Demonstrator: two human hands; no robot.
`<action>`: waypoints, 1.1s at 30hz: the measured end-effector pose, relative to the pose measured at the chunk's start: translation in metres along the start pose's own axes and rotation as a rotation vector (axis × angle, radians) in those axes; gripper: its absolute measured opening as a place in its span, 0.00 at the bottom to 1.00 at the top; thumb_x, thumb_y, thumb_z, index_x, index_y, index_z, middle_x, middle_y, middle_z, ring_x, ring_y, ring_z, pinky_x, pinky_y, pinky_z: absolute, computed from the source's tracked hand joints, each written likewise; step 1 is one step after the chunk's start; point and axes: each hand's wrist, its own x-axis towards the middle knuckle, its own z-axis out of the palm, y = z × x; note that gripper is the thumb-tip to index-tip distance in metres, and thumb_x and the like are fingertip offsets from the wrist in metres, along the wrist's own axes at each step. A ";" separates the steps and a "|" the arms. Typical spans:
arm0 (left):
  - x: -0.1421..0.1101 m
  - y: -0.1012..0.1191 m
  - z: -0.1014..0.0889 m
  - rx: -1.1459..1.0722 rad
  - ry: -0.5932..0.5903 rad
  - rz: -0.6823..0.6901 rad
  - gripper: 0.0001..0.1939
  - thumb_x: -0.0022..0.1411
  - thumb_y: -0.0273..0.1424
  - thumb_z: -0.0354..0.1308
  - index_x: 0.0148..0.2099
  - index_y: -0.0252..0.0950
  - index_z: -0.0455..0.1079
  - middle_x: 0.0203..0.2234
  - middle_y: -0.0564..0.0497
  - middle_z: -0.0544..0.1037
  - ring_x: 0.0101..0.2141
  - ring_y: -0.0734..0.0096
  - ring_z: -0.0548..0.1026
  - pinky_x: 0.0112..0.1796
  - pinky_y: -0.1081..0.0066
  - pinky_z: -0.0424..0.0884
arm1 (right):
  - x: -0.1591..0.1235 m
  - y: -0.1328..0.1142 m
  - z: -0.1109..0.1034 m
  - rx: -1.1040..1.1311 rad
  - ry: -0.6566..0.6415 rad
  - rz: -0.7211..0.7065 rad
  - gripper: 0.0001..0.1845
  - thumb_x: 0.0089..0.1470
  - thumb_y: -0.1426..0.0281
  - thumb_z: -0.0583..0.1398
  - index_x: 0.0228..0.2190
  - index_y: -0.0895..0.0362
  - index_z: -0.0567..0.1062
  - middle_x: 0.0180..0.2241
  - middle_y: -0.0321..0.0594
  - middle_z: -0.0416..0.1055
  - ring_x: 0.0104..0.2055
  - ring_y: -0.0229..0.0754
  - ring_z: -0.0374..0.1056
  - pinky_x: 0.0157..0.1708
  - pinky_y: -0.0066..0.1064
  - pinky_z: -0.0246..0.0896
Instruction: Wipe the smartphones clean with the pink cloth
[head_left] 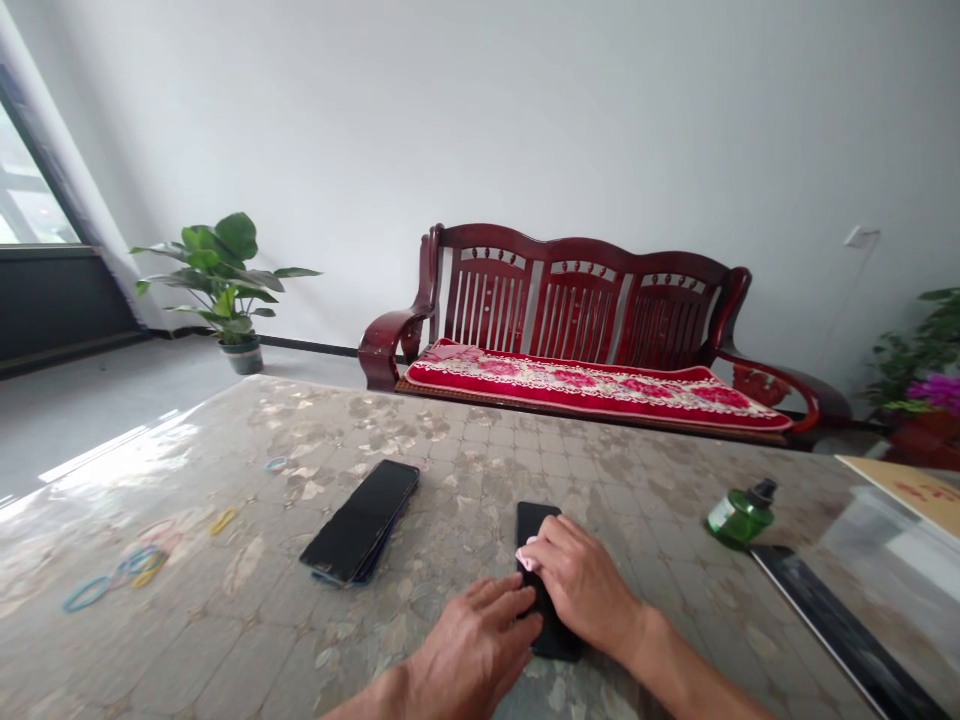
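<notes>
A black smartphone (553, 630) lies flat on the patterned tablecloth in front of me. My right hand (589, 580) is closed around a small pale pink cloth (529, 556) and rests over the phone's upper screen; most of the cloth is hidden in the fingers. From the lower left, my left hand (476, 645) reaches the same phone, its fingers stretched out over the left edge and touching it. Left of both hands, a stack of phones (362, 522) sits apart, a dark screen on top and a bluish one below.
Colored rubber bands (142, 565) lie at the table's left. To the right stand a green spray bottle (742, 515) and a clear plastic box (885, 540), beside a long dark strip (847, 625). Beyond the table (442, 450) are a wooden bench (577, 300) and a potted plant (241, 352).
</notes>
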 end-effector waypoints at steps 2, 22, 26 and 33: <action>0.000 0.000 0.000 0.004 0.002 0.000 0.12 0.69 0.28 0.52 0.53 0.41 0.69 0.50 0.48 0.76 0.53 0.60 0.72 0.55 0.62 0.69 | 0.004 0.008 -0.001 -0.020 0.009 0.032 0.13 0.61 0.79 0.55 0.35 0.53 0.77 0.35 0.38 0.69 0.41 0.41 0.64 0.42 0.31 0.58; -0.006 -0.005 0.020 0.056 0.091 0.048 0.10 0.71 0.27 0.50 0.51 0.37 0.70 0.50 0.47 0.78 0.52 0.59 0.75 0.52 0.62 0.73 | 0.006 0.015 -0.007 -0.065 0.023 0.145 0.13 0.61 0.80 0.55 0.36 0.54 0.77 0.36 0.39 0.70 0.41 0.42 0.64 0.42 0.31 0.59; -0.005 -0.007 0.021 0.031 0.076 0.042 0.10 0.71 0.26 0.50 0.50 0.36 0.70 0.50 0.46 0.78 0.53 0.59 0.74 0.54 0.62 0.71 | 0.007 0.012 -0.003 -0.066 0.038 0.155 0.13 0.61 0.80 0.55 0.35 0.54 0.77 0.36 0.39 0.70 0.42 0.42 0.64 0.43 0.31 0.59; 0.008 -0.001 -0.004 -0.100 -0.088 -0.056 0.16 0.64 0.20 0.51 0.47 0.44 0.72 0.47 0.52 0.78 0.48 0.65 0.77 0.50 0.71 0.71 | -0.019 0.002 -0.005 0.006 0.030 0.049 0.12 0.59 0.80 0.56 0.35 0.54 0.76 0.36 0.38 0.68 0.41 0.41 0.63 0.41 0.30 0.58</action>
